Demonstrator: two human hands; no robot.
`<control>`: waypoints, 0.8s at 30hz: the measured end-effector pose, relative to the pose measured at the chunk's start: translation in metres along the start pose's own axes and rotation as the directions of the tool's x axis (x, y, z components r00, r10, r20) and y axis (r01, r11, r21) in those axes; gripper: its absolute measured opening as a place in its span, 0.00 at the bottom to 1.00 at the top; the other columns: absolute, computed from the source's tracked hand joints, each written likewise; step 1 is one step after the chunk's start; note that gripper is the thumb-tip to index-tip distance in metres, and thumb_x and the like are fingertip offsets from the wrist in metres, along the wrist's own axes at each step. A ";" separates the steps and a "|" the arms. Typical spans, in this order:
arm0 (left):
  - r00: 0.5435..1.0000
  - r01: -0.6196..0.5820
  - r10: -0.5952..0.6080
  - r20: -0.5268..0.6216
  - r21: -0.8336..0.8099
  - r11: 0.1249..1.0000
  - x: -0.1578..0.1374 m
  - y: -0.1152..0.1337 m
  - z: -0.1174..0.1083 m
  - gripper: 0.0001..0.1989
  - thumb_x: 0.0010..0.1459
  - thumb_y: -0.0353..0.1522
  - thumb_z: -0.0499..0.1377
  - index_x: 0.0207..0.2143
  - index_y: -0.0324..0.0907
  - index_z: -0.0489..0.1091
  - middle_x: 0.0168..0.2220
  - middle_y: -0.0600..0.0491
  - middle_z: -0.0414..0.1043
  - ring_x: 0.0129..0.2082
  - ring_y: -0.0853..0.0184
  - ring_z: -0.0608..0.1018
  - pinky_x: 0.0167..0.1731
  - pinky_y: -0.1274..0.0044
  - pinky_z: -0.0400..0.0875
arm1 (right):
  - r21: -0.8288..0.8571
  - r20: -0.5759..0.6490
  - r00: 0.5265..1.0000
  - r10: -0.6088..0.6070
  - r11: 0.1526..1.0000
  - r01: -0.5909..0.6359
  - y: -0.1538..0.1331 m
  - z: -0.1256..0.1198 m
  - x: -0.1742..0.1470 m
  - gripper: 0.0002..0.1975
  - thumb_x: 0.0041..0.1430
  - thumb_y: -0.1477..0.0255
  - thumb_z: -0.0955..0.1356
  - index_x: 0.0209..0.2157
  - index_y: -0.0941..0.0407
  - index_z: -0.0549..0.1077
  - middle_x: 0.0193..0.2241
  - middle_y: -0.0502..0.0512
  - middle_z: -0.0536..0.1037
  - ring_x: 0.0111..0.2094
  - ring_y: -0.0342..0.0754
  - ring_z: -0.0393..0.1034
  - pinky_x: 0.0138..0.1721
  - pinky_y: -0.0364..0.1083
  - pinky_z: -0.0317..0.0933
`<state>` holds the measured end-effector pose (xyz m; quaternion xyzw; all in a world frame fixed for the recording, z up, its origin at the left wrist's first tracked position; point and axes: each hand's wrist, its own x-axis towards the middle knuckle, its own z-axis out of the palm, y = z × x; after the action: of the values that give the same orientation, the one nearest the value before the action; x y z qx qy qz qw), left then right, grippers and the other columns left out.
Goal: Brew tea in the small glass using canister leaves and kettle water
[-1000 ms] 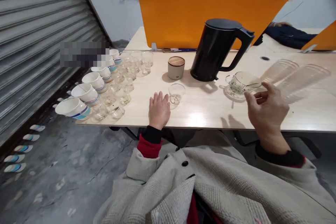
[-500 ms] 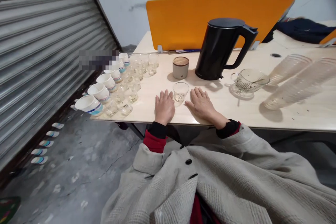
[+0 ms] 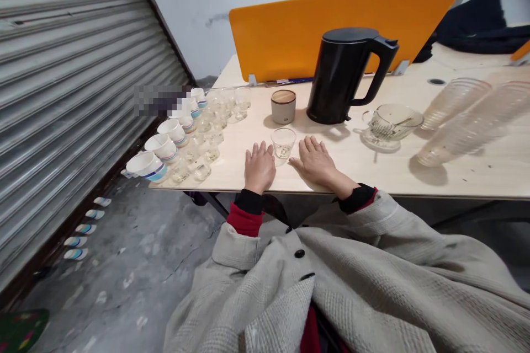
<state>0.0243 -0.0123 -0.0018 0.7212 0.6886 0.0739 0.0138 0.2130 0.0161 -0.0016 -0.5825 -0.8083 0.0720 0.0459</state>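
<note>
My left hand [image 3: 260,169] lies flat on the light wooden table [image 3: 226,174], palm down and fingers stretched forward. On the other side of a small clear plastic cup [image 3: 284,143], my right hand [image 3: 317,162] also rests flat with its fingers out. The cup stands upright between the two hands, with some dark bits near its bottom; neither hand grips it. Just behind it is a grey canister [image 3: 284,108] with a wooden lid. A black electric kettle [image 3: 343,77] stands further back to the right.
Several clear cups [image 3: 211,149] and white paper cups [image 3: 160,147] line the table's left end. To the right are a glass cup [image 3: 391,124] with dark leaves inside and stacked plastic cups [image 3: 464,127] lying on their sides. An orange divider [image 3: 281,38] borders the back.
The camera view has shifted slightly. Both hands stay flat on the table, and the cup between them has not moved.
</note>
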 end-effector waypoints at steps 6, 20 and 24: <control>1.000 -0.001 0.001 0.000 0.008 1.000 -0.001 0.002 -0.003 0.28 0.75 0.34 0.41 0.73 0.45 0.60 0.77 0.47 0.56 0.77 0.49 0.57 0.74 0.52 0.52 | 0.007 -0.002 1.000 0.004 1.000 -0.004 -0.001 -0.002 -0.002 0.43 0.74 0.51 0.56 0.74 0.71 0.54 0.77 0.77 0.48 0.78 0.68 0.38 0.76 0.64 0.38; 1.000 -0.020 0.020 0.004 -0.010 1.000 0.001 0.000 0.002 0.29 0.75 0.34 0.40 0.75 0.44 0.57 0.77 0.47 0.54 0.78 0.49 0.55 0.74 0.50 0.50 | 0.019 0.003 1.000 0.014 1.000 -0.014 -0.002 -0.005 -0.004 0.40 0.75 0.58 0.53 0.76 0.73 0.48 0.77 0.76 0.45 0.79 0.66 0.36 0.77 0.63 0.36; 0.999 -0.043 0.043 0.002 -0.001 0.999 0.002 -0.002 0.005 0.29 0.75 0.34 0.41 0.75 0.49 0.55 0.78 0.51 0.54 0.78 0.50 0.54 0.74 0.48 0.50 | 0.006 0.005 1.000 0.018 1.000 -0.018 -0.003 -0.005 -0.004 0.40 0.75 0.59 0.53 0.75 0.73 0.49 0.77 0.76 0.46 0.79 0.66 0.37 0.76 0.63 0.36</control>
<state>0.0230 -0.0095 -0.0071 0.7361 0.6728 0.0735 0.0132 0.2125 0.0117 0.0037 -0.5896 -0.8028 0.0764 0.0450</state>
